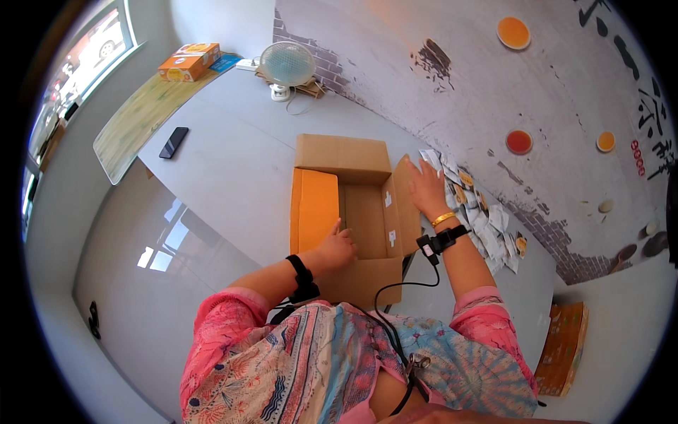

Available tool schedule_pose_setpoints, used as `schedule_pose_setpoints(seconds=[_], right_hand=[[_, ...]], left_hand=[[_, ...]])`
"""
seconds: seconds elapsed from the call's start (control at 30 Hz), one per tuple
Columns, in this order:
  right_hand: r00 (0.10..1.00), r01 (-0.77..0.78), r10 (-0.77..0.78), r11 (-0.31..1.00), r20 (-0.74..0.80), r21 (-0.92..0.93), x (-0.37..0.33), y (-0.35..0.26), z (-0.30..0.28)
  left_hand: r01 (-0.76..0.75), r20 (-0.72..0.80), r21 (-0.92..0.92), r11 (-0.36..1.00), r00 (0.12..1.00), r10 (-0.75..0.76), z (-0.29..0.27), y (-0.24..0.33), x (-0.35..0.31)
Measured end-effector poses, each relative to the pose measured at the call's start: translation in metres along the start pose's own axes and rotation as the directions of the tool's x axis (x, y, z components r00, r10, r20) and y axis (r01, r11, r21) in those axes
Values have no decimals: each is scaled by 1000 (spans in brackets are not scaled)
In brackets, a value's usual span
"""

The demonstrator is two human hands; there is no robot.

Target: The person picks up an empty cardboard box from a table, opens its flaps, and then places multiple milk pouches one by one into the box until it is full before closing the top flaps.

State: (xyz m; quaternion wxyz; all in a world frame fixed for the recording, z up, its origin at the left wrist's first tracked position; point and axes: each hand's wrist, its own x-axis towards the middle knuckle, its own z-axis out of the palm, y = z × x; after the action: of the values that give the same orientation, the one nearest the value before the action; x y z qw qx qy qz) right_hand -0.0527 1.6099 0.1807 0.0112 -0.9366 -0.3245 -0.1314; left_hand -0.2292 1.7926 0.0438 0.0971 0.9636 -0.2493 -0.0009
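Note:
A cardboard box [364, 219] lies with its top flaps spread on the table in front of me. Its left side is an orange panel [316, 207], and brown board shows inside. Over the box's near left part is my left hand [336, 249], index finger stretched out and the other fingers loosely bent, with nothing seen in it. At the right flap [405, 208] my right hand [426, 186] has its fingers spread; its fingertips are by the flap's far end, next to a pile of small silvery packets [480, 219]. Whether they touch a packet is hard to tell.
A phone [174, 143] lies on the grey table [233, 162] at the left. A small fan [286, 67] and orange cartons [189, 62] stand at the back. A wall [494, 92] borders the table's far right; a black cable [395, 286] runs from my right wrist.

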Motion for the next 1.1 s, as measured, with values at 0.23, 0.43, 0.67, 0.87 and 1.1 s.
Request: schedule_pose_setpoints(seconds=[0.23,0.43,0.67,0.87,1.1], right_hand=[[995,14,8,976,97,-218,-109,33,24],[930,-303,278,950,240,73,-159,-21,70],[950,-312,278,881,145,355,-175,-30,111],[944,-117,-78,828,320,548,-182,-35,78],[982,-37,-45,905,184,423,-166,-44,89]], left_hand=[[60,176,53,997,982,-68,-24,6,0],[87,63,129,988,993,-95,-57,9,-7],[377,-443,-28,926,826,-349,-137,-11,-83],[734,-118,-79,674,665,-738,-88,-44,-164],[473,-75,-143,869,871,-486,-48,-32,-157]])
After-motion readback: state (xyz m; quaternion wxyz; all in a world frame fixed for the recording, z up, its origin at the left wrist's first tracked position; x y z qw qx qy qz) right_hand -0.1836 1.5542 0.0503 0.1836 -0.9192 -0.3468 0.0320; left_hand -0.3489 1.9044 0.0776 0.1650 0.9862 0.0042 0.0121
